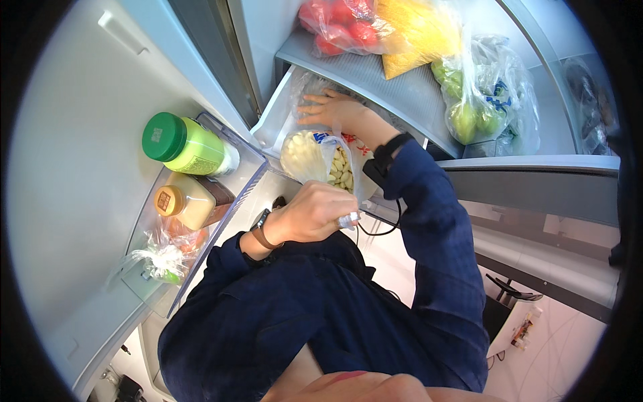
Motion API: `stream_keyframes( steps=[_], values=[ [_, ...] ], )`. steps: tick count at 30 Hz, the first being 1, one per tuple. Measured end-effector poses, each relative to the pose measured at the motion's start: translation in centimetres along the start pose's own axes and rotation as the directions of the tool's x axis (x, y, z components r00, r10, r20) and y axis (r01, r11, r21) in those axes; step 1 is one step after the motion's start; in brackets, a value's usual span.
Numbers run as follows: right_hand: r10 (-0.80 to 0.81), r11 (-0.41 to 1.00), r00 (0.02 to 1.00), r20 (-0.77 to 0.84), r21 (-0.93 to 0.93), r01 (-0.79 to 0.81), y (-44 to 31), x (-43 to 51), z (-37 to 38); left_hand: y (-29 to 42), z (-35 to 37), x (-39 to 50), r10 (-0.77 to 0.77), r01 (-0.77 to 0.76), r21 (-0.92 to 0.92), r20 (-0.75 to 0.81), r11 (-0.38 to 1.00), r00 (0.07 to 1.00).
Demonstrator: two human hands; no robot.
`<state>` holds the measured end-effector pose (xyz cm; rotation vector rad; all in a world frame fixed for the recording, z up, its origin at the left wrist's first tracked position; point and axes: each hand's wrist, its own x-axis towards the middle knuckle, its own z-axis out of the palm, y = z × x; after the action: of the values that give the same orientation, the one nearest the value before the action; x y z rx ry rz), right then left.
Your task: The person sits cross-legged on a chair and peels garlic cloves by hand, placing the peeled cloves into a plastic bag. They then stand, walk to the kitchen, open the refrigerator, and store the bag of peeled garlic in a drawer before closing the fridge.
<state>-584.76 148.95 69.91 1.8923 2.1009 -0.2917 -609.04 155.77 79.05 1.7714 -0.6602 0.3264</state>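
Observation:
My left hand (321, 208) is closed around the gathered neck of a clear plastic bag (343, 173). Pale cloves that look like peeled garlic fill the bag, and printed writing shows on the plastic. It hangs at the front of a pulled-out white refrigerator drawer (274, 131). Farther in, my right hand (334, 110) reaches into that drawer with its fingers spread, palm down, over crumpled clear plastic (309, 83). Whatever lies under the palm is hidden. My right forearm passes just beside the garlic bag.
Above the drawer, a glass shelf (371, 83) bears bagged red tomato-like produce (341, 30), a yellow grain bag (422, 35) and bagged green produce (469, 115). At left, the open door's bin (251, 176) holds a green-capped jar (188, 143), a yellow-capped bottle (193, 201) and a knotted bag (168, 256).

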Motion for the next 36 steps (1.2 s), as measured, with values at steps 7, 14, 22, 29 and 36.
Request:
stream_keyframes(
  steps=[7, 14, 22, 29, 36],
  values=[
    [0.148, 0.985, 0.947, 0.285, -0.125, -0.117, 3.7, 0.2, 4.6, -0.3, -0.3, 0.0, -0.039, 0.04, 0.015, -0.074, 0.999, 0.996],
    [0.319, 0.709, 0.94, 0.124, 0.627, -0.323, -1.9, -4.1, -3.4, -3.5, 0.0, 2.1, -0.227, 0.243, 0.003, -0.337, 0.97, 0.914],
    [0.847, 0.212, 0.515, -0.129, 0.972, -0.105, -13.0, -11.8, -5.1, -5.0, 0.2, 5.2, -0.567, 0.302, -0.551, -0.407, 0.778, 0.717],
    [0.98, -0.198, 0.184, 0.078, 0.489, 0.849, -14.1, -14.8, -1.1, -4.3, -1.0, 3.9, -0.417, 0.164, -0.458, -0.53, 0.874, 0.739],
    [0.991, -0.125, 0.103, 0.086, 0.869, 0.479, -14.5, -13.9, -2.2, -7.4, 0.9, 1.8, -0.451, 0.654, 0.277, -0.537, 0.704, 0.713]
  ],
)
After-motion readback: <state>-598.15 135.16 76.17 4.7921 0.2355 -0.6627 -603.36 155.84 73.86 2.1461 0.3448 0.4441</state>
